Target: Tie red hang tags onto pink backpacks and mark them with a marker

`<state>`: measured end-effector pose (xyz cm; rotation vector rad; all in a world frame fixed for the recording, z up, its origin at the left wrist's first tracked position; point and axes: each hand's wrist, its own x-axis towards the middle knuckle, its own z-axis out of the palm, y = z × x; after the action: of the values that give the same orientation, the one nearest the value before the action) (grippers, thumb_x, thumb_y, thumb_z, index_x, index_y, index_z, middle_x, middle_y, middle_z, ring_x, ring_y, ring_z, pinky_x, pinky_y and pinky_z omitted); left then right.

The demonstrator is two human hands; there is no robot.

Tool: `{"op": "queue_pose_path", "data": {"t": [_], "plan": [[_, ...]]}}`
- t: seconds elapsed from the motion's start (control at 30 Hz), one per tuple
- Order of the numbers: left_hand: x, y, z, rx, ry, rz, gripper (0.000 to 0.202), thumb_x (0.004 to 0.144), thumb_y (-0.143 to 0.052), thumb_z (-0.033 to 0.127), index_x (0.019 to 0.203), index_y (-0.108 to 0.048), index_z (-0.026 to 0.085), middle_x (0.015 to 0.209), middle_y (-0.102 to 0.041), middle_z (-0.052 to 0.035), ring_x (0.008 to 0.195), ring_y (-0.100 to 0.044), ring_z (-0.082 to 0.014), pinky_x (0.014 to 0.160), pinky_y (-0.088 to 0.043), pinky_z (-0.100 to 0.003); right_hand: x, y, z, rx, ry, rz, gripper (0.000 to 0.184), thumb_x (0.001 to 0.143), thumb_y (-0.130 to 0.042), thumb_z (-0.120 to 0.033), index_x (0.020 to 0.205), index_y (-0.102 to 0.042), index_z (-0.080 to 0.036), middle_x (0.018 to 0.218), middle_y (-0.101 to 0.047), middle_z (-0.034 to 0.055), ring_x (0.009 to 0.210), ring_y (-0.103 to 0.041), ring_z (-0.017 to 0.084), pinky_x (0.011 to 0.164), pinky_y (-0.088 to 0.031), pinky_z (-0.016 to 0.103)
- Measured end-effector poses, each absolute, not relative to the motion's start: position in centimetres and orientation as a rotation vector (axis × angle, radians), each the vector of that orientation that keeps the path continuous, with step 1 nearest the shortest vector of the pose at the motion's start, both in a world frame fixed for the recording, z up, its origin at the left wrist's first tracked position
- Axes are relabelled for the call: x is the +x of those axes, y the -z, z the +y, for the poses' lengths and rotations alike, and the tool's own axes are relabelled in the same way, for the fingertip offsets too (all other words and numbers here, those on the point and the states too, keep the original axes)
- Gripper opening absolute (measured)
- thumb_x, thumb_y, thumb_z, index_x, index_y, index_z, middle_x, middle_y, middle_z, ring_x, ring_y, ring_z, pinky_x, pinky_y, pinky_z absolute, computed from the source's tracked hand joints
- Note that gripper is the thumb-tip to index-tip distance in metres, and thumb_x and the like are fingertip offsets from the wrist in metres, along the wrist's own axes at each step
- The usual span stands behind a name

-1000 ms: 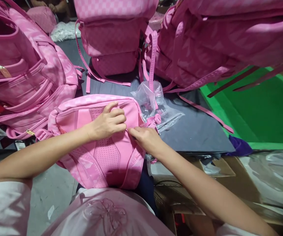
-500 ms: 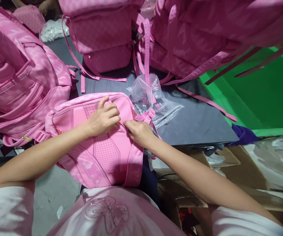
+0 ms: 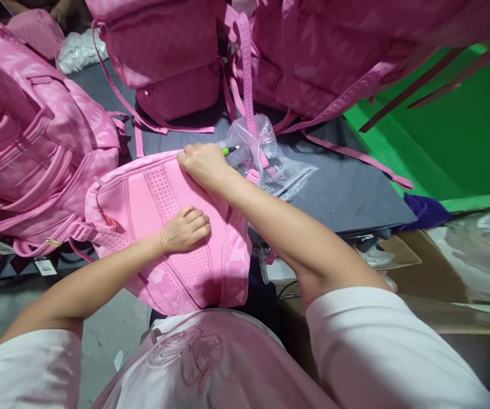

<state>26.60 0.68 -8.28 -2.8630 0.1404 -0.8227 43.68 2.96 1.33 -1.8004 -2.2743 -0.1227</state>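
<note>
Here the bag [image 3: 215,250] sits at the near edge of the table [image 3: 343,196], the left hand [image 3: 186,229] curled on it, grip unclear, and the right hand [image 3: 202,163], apart, at its top rim, closed on a green tool [image 3: 227,151] whose tip could snag nearby plastic [image 3: 290,180] if jerked.

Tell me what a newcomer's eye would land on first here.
Probably the pink bag in the middle, the left hand on it and the right hand at its far edge with a small green tool poking out. Larger pink backpacks crowd the left and far sides of the dark table. At far right, a bright green surface breaks up the pink.
</note>
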Motion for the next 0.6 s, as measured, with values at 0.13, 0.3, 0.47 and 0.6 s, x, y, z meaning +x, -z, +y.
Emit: {"op": "queue_pose_path", "data": {"t": [0.13,0.3,0.47,0.6], "plan": [[27.5,6.1,1.1,-2.917,0.952,-0.250,0.016,0.093,-0.054,0.023,0.107,-0.058,0.018,0.111,-0.067,-0.0103,0.110,-0.057,-0.0233,0.093,-0.042,-0.042,46.6,-0.9,-1.6,-1.709,-0.024,-1.639,0.033,0.102,-0.046,-0.041,0.113,-0.064,-0.015,0.095,-0.069,0.0083,0.086,-0.064,0.021,0.072,-0.045,0.032],[30.3,2.8,3.5,-2.905,0.575,-0.278,0.028,0.094,-0.055,0.037,0.107,-0.064,0.014,0.109,-0.067,-0.0123,0.108,-0.056,-0.0273,0.105,-0.034,-0.050,49.5,1.6,-10.2,-1.503,-0.718,-0.939,0.083,0.083,-0.033,-0.088,0.095,-0.068,-0.014,0.047,-0.056,0.0012,0.036,-0.051,0.014,0.041,-0.039,0.026],[32.3,1.8,3.5,-3.013,0.215,-0.204,0.033,0.081,-0.071,0.047,0.086,-0.068,0.014,0.082,-0.065,-0.0101,0.085,-0.056,-0.0248,0.088,-0.041,-0.046,47.0,5.2,-12.4,-1.235,-0.885,-0.647,0.065,0.071,-0.073,-0.069,0.113,-0.059,-0.020,0.092,-0.074,0.0084,0.067,-0.071,0.021,0.064,-0.059,0.037],[31.5,2.7,1.8,-2.995,0.283,-0.218,0.019,0.084,-0.069,0.037,0.081,-0.067,0.018,0.081,-0.064,-0.0039,0.088,-0.055,-0.0222,0.102,-0.038,-0.050,44.3,7.6,-12.5,-1.434,-0.638,-0.661,0.035,0.073,-0.077,-0.044,0.092,-0.058,-0.022,0.079,-0.066,0.0004,0.063,-0.065,0.016,0.059,-0.055,0.030]]}}
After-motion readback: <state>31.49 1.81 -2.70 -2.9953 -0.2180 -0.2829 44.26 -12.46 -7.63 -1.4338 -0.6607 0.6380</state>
